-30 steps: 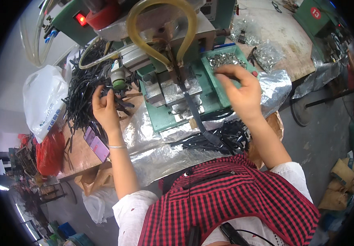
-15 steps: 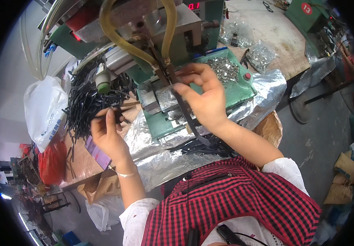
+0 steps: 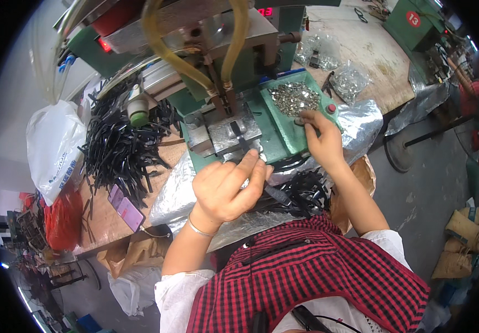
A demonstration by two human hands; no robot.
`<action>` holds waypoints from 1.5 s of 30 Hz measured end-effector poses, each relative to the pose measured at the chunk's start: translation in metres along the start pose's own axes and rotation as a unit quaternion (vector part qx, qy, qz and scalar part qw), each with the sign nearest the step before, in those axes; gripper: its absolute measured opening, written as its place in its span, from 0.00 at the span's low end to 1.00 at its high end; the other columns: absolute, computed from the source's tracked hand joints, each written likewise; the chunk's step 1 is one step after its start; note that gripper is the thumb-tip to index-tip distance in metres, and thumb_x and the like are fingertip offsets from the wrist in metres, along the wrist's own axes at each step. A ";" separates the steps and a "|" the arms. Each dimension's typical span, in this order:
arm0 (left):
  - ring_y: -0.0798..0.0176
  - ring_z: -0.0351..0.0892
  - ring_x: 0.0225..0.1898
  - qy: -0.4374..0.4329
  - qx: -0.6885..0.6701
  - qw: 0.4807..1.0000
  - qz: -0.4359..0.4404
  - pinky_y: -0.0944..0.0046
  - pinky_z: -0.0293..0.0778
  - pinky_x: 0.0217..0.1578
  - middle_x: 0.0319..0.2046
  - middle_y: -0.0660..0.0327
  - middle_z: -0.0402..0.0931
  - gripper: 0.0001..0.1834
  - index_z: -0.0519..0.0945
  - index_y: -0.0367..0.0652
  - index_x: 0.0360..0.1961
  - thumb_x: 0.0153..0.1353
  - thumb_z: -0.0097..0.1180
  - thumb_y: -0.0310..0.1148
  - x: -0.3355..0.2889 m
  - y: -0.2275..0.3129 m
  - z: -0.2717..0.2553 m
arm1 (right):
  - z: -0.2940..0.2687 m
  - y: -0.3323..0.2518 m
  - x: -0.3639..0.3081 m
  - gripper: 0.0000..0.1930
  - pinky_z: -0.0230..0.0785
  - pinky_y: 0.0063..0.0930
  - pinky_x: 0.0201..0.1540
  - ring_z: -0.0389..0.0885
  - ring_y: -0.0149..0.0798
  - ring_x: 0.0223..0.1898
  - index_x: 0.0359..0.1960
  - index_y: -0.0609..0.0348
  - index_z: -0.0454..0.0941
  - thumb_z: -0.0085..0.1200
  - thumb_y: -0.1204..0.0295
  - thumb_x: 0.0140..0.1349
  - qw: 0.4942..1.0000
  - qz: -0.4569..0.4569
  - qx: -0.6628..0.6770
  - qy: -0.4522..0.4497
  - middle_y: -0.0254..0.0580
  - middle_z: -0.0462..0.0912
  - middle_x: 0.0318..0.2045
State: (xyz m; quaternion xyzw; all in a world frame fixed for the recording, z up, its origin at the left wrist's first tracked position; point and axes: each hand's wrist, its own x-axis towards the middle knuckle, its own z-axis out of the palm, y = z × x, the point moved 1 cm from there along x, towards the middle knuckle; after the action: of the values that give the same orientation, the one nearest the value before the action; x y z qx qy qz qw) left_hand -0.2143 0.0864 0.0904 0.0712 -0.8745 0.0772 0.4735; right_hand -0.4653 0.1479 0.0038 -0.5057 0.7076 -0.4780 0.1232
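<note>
The black strap (image 3: 241, 140) is slim, flat and matte, with a broader, rounded tip lying on top of the metal block (image 3: 220, 135), and it runs off the block's near edge toward the person. The press tool (image 3: 224, 102) stands tight against the block's far side; to the block's right only a narrow strip of green plate separates it from the tray (image 3: 288, 133) of small shiny metal pieces (image 3: 295, 99). Left of the block, a heap of black strips (image 3: 125, 150) crowds the table (image 3: 98, 222). Just in front of the block, the left hand (image 3: 257, 161) has its fingers curled onto the strap. The right hand (image 3: 304, 121), well right of the block, bends its fingertips together at the tray's edge; whether they grasp a piece, I can't tell.
</note>
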 end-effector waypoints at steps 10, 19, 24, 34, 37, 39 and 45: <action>0.72 0.74 0.20 0.013 -0.010 1.000 0.000 0.72 0.64 0.19 0.37 0.59 0.88 0.12 0.85 0.46 0.36 0.53 0.77 0.30 -0.002 -0.004 0.004 | -0.021 0.014 0.021 0.09 0.76 0.39 0.51 0.86 0.51 0.45 0.43 0.59 0.85 0.60 0.76 0.60 0.998 -0.018 -0.047 0.048 0.48 0.88 0.40; 0.64 0.83 0.28 -0.045 -0.055 0.989 -0.127 0.66 0.75 0.27 0.46 0.54 0.89 0.19 0.88 0.41 0.42 0.45 0.75 0.23 -0.002 0.016 -0.013 | -0.005 0.003 0.017 0.04 0.73 0.49 0.50 0.81 0.56 0.43 0.29 0.57 0.83 0.65 0.72 0.53 0.966 -0.065 -0.248 0.025 0.47 0.83 0.35; 0.60 0.84 0.30 -0.110 0.049 0.981 -0.153 0.65 0.77 0.29 0.44 0.53 0.87 0.19 0.87 0.38 0.49 0.53 0.71 0.22 -0.042 0.025 -0.086 | -0.014 -0.015 0.005 0.08 0.78 0.39 0.40 0.88 0.47 0.34 0.32 0.58 0.85 0.64 0.67 0.57 0.979 0.111 -0.158 0.059 0.44 0.87 0.29; 0.50 0.77 0.41 -0.204 0.270 0.916 -0.214 0.53 0.73 0.42 0.36 0.58 0.80 0.06 0.87 0.44 0.34 0.53 0.64 0.25 -0.103 -0.143 -0.046 | 0.005 -0.027 0.022 0.08 0.79 0.29 0.42 0.89 0.37 0.34 0.40 0.61 0.86 0.63 0.72 0.61 0.998 0.044 -0.002 0.052 0.42 0.89 0.32; 0.50 0.76 0.45 -0.281 0.296 0.881 -0.239 0.52 0.73 0.42 0.39 0.58 0.77 0.05 0.86 0.43 0.31 0.52 0.61 0.28 -0.156 -0.170 -0.019 | -0.002 -0.017 0.017 0.08 0.78 0.29 0.42 0.88 0.38 0.35 0.41 0.61 0.86 0.63 0.72 0.61 0.997 0.045 0.000 0.069 0.43 0.89 0.33; 0.49 0.77 0.44 -0.238 0.283 0.895 -0.249 0.51 0.74 0.42 0.40 0.57 0.80 0.05 0.86 0.43 0.33 0.55 0.63 0.28 -0.162 -0.171 -0.021 | -0.015 0.001 0.005 0.08 0.77 0.29 0.43 0.88 0.38 0.36 0.41 0.62 0.86 0.63 0.73 0.62 0.993 0.024 -0.018 0.114 0.44 0.88 0.34; 0.77 0.80 0.31 0.058 -0.031 0.837 -0.543 0.75 0.73 0.34 0.30 0.58 0.88 0.22 0.79 0.28 0.61 0.69 0.66 0.28 -0.146 -0.154 -0.036 | -0.026 -0.024 -0.012 0.09 0.77 0.31 0.48 0.87 0.41 0.40 0.43 0.62 0.87 0.62 0.77 0.63 0.992 0.027 0.083 0.088 0.45 0.89 0.38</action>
State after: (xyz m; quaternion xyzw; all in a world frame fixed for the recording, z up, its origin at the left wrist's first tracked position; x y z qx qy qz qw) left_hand -0.0758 -0.0496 -0.0021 0.5150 -0.6685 -0.2153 0.4914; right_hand -0.4621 0.1716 0.0326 -0.4301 0.6869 -0.5745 0.1147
